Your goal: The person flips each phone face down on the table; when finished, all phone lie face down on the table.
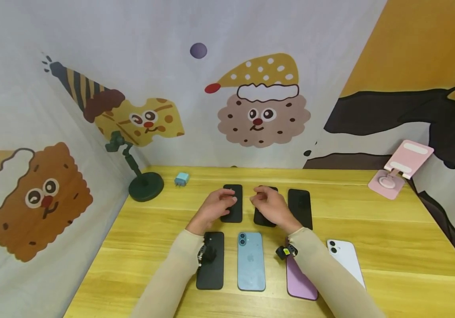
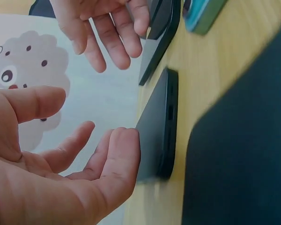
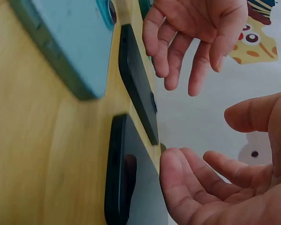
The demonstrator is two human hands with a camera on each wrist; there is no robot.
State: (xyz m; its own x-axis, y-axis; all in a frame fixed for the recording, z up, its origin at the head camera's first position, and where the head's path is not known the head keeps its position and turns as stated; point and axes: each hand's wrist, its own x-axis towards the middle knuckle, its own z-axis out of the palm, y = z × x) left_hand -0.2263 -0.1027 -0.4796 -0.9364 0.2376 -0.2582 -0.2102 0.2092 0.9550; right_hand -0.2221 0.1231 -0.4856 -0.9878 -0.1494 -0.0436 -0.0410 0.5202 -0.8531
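My left hand (image 1: 211,208) hovers over a black phone (image 1: 236,207) at the left of the back row, fingers loosely bent and holding nothing. Opposite it, my right hand (image 1: 273,206) is above the middle black phone (image 1: 265,218), also with nothing in its grasp. Both wrist views show a gap between thumb and fingers on each hand. Another black phone (image 1: 300,205) lies just right of the right hand. Nearer me are a black phone (image 1: 214,269), a light blue phone (image 1: 251,267) with its back up, a purple phone (image 1: 300,282) partly under my right sleeve, and a white phone (image 1: 348,260).
A dark green phone stand (image 1: 144,185) is at the back left of the wooden table (image 1: 402,247), beside a light blue charger plug (image 1: 181,179). A pink folding stand (image 1: 398,170) occupies the back right. A printed cloth (image 1: 156,53) hangs behind.
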